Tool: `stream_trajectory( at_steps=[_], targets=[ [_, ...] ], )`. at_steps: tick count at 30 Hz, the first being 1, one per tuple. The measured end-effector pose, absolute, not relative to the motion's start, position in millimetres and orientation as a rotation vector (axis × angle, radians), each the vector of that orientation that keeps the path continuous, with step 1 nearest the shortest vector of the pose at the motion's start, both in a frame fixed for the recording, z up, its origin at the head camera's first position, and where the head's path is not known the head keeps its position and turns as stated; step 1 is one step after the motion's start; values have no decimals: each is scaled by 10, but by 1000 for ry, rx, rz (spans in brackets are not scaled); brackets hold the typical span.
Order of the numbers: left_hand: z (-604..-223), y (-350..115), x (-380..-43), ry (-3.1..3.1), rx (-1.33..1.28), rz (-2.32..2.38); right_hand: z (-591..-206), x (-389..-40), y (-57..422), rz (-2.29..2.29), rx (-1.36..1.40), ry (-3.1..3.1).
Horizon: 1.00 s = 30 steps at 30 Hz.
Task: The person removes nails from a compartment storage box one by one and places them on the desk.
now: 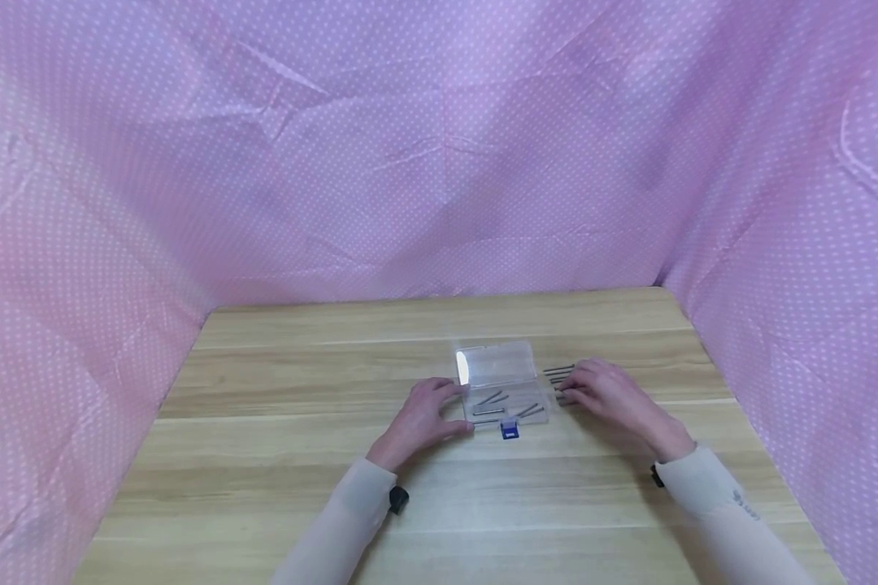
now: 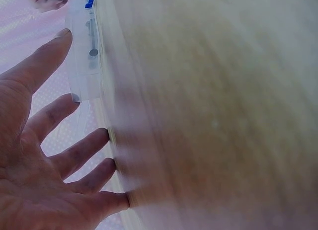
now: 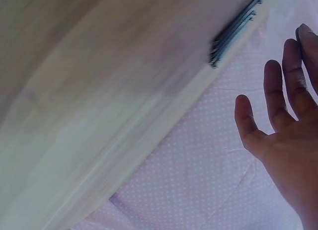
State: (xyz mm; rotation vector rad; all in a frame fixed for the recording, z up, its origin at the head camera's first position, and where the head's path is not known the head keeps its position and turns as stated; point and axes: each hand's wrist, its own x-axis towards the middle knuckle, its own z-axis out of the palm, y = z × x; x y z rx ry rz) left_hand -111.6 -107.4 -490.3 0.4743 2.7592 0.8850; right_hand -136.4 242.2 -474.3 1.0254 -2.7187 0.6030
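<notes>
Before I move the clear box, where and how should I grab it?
Probably best to hold the clear box by its lower half's two short side walls, from left and right. It lies flat, its lid open on the far side, with metal fasteners inside, so lifting by the lid could spill them.

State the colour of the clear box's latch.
The latch is blue; it shows best in the head view.

Head view: bright light as I receive it; soft shadow slants across the cloth backdrop (image 1: 534, 158) toward one o'clock; white glare on the clear lid (image 1: 501, 363), nine o'clock edge; fine detail soft. Left wrist view: hazy; tabletop (image 2: 213, 120) smeared, three o'clock. Right wrist view: dimmer; right hand (image 3: 284, 128) shaded; tabletop blurred, ten o'clock.
</notes>
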Motion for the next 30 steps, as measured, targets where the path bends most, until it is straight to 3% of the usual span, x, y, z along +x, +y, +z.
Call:
stream_trajectory(
  at_steps=[30],
  targets=[
    [-4894,-1074,-1097,2764,483,907,-4665,-1326,1856,738,971,-2663]
  ],
)
